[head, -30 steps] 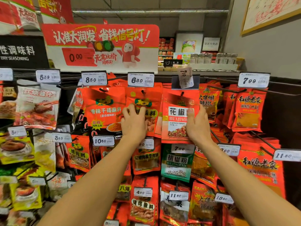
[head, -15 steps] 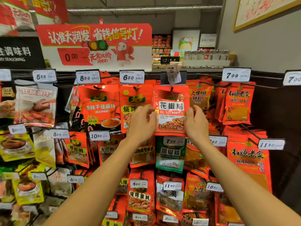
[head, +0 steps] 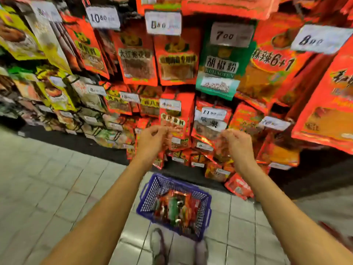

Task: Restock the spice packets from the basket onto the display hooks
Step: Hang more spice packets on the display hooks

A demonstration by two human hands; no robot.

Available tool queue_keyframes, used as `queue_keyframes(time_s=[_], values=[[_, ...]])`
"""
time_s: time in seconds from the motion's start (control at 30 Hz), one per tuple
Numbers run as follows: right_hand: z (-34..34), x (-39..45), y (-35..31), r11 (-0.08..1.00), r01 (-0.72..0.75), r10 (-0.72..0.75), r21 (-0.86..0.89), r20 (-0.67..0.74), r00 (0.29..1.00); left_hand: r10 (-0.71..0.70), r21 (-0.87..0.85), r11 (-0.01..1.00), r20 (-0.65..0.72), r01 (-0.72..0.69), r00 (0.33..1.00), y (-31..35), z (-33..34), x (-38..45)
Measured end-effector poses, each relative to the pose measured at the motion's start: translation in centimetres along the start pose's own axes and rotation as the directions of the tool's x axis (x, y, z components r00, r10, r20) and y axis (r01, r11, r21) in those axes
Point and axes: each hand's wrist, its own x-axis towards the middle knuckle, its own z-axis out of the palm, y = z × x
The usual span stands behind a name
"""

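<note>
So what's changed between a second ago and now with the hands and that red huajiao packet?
Both hands have let go of the red packet on the upper hook and dropped down. The left hand and right hand now hang empty with fingers loosely curled, above the blue basket on the floor. The view has tilted down, so that packet is out of sight. The green packet still hangs under its 7.00 tag.

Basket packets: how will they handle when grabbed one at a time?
The packets look like thin flat pouches, so probably light and floppy. They lie jumbled in the blue basket, so one may drag neighbours. Glossy film probably slips.
</note>
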Motion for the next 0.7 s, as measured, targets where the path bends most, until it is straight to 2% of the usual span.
queue_keyframes(time_s=[0.07, 0.17, 0.33, 0.4, 0.47, 0.53, 0.63, 0.7], values=[[1.6, -0.5, 5.5, 0.990, -0.134, 0.135, -0.034, 0.026, 0.991, -0.145, 0.020, 0.989, -0.028, 0.146, 0.989, -5.7, -0.6, -0.5], [3.9, -1.7, 14.6, 0.930, -0.350, 0.356, -0.110, 0.041, 0.934, -0.343, 0.106, 0.933, -0.038, 0.345, 0.939, -14.3, -1.7, -1.1], [6.4, -5.4, 31.5, 0.736, -0.617, 0.655, -0.280, 0.064, 0.753, -0.625, 0.148, 0.768, -0.037, 0.623, 0.780, -29.7, -3.5, -1.1], [7.4, -6.5, 37.6, 0.644, -0.691, 0.740, -0.328, 0.039, 0.672, -0.707, 0.232, 0.689, 0.008, 0.687, 0.707, -35.9, -3.9, -0.8], [8.9, -6.9, 43.1, 0.563, -0.745, 0.796, -0.359, -0.006, 0.605, -0.770, 0.324, 0.600, -0.014, 0.732, 0.637, -41.7, -4.3, -0.2], [10.4, -6.7, 48.3, 0.500, -0.781, 0.830, -0.375, -0.050, 0.556, -0.796, 0.402, 0.544, -0.030, 0.736, 0.604, -47.0, -4.4, 0.5], [11.9, -5.6, 56.0, 0.405, -0.820, 0.885, -0.405, -0.052, 0.463, -0.796, 0.540, 0.522, 0.031, 0.660, 0.604, -53.9, -5.0, 2.5], [12.9, -4.6, 60.8, 0.364, -0.810, 0.913, -0.460, 0.002, 0.409, -0.785, 0.672, 0.490, 0.065, 0.554, 0.616, -58.3, -5.3, 4.4]])
